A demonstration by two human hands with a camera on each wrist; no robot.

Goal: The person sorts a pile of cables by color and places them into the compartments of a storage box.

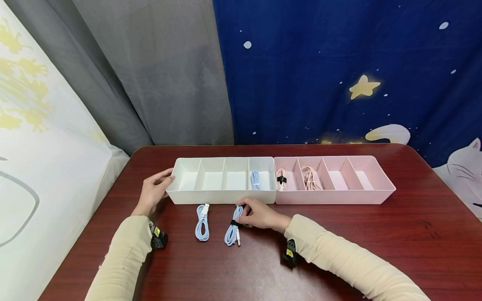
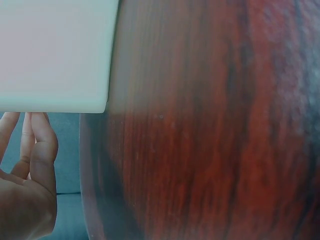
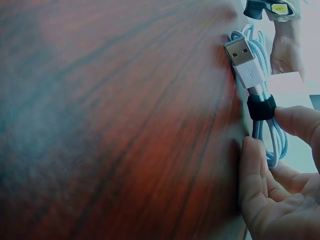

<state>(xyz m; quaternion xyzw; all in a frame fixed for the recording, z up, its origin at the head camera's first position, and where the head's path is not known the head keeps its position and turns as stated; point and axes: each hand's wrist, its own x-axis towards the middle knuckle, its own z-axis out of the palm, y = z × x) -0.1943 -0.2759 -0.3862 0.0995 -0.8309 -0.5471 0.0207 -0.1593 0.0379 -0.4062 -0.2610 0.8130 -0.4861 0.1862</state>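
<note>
A bundled light-blue USB cable (image 1: 231,235) with a black strap lies on the table in front of the white divided box (image 1: 226,196). My right hand (image 1: 260,214) pinches it by the strap. In the right wrist view my thumb (image 3: 295,122) presses at the strap (image 3: 261,107) and the fingers sit on the other side, with the white USB plug (image 3: 245,62) at the far end. My left hand (image 1: 153,190) touches the left end of the white box with extended fingers. Between the hands lies a second light-blue USB cable (image 1: 202,228), looped, without a black strap.
A pink divided box (image 1: 335,197) stands end to end with the white one. It holds pink cables (image 1: 309,177) in its two left compartments. Another light-blue cable (image 1: 255,179) lies in the white box's rightmost compartment. Curtains (image 1: 180,75) hang behind the table (image 1: 425,234).
</note>
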